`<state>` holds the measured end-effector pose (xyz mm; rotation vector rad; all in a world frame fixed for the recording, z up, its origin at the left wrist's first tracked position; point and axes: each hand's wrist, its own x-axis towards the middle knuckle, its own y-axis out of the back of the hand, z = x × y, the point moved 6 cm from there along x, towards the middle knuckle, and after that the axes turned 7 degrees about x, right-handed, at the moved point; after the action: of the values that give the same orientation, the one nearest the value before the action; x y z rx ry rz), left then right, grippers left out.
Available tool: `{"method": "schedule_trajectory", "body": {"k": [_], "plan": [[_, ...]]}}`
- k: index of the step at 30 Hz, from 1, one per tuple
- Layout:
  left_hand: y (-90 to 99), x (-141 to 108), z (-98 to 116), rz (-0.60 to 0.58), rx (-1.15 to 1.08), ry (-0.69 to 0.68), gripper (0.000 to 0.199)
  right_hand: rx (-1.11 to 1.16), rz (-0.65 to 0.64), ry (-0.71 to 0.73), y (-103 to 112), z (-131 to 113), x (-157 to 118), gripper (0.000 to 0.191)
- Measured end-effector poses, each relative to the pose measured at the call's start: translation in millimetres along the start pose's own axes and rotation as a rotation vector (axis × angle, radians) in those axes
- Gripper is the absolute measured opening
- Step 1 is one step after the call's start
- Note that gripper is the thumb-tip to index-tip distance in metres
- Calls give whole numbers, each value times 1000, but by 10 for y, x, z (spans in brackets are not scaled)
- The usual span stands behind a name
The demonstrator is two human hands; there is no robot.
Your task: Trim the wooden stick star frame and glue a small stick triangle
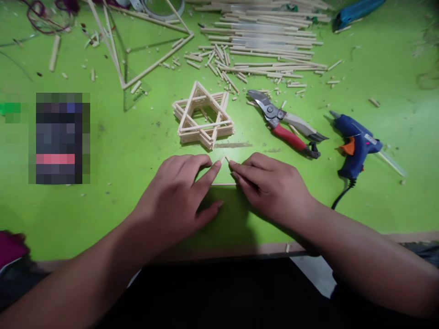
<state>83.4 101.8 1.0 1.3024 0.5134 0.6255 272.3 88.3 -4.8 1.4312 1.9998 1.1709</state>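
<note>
Thin wooden sticks (224, 184) lie on the green table between my hands, two of them meeting in a point at the top and one running across below. My left hand (187, 189) has its index fingertip on the left slanted stick, its thumb spread away. On the right slanted stick press the fingertips of my right hand (270, 183), held together; the stick is mostly hidden under them. Just beyond my hands stands a layered six-pointed star of sticks (206, 116).
Red-and-white pruning shears (291, 125) and a blue glue gun (358, 144) with its cord lie at the right. Many sticks (274, 39) and cut bits lie at the back, near a large stick triangle (159, 59). A blurred dark object (58, 137) is at the left.
</note>
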Motion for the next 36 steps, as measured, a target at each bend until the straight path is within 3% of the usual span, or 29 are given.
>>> {"method": "schedule_trajectory", "body": {"k": [8, 17, 22, 27, 36], "plan": [[-6, -5, -3, -9, -15, 4, 62, -58, -23, 16, 20, -52, 28, 33], [-6, 17, -29, -9, -27, 0, 60, 94, -56, 4, 47, 19, 43, 40], [30, 8, -129, -3, -158, 43, 64, 263, 53, 39, 134, 124, 44, 40], [140, -41, -302, 36, -121, 207, 48, 291, 127, 41, 194, 184, 20, 37], [156, -48, -256, -7, -71, 80, 25, 280, 111, -5, 190, 189, 20, 36]]}}
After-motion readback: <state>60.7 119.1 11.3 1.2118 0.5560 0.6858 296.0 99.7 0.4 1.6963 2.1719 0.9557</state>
